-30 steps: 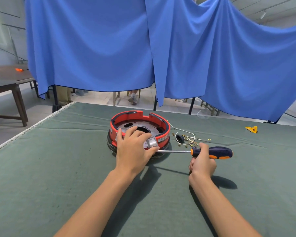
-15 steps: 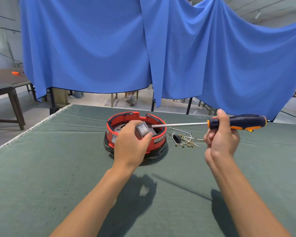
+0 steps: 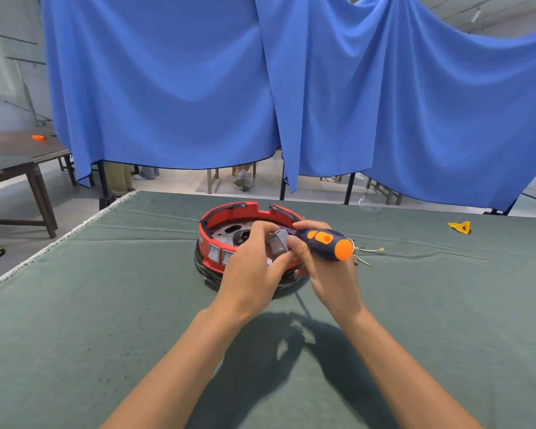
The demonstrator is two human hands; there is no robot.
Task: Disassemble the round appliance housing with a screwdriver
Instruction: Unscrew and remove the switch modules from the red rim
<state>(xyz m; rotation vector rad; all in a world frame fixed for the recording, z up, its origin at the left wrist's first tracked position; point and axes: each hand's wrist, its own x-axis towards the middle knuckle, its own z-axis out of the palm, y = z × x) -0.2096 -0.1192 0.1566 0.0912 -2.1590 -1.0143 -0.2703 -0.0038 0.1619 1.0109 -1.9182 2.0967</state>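
The round red appliance housing (image 3: 229, 212) sits open on the green table cloth, a metal plate with holes showing inside it. My left hand (image 3: 254, 267) is raised in front of the housing and pinches a small grey square part (image 3: 278, 241). My right hand (image 3: 325, 267) grips the dark blue and orange screwdriver (image 3: 325, 239) by its handle. The handle's orange end points toward me and to the right. Its shaft runs behind the grey part, and the tip is hidden. Both hands meet at the grey part.
Loose thin wires (image 3: 369, 250) lie on the cloth just right of the housing. A yellow scrap (image 3: 460, 227) rests far right. The table's left edge (image 3: 59, 239) runs diagonally. A blue curtain (image 3: 260, 88) hangs behind, with another table (image 3: 19, 156) at the left.
My right hand swung the screwdriver from pointing sideways at arm's length to close against my left hand, handle end toward me. The grey part stayed in my left fingers, above the housing.
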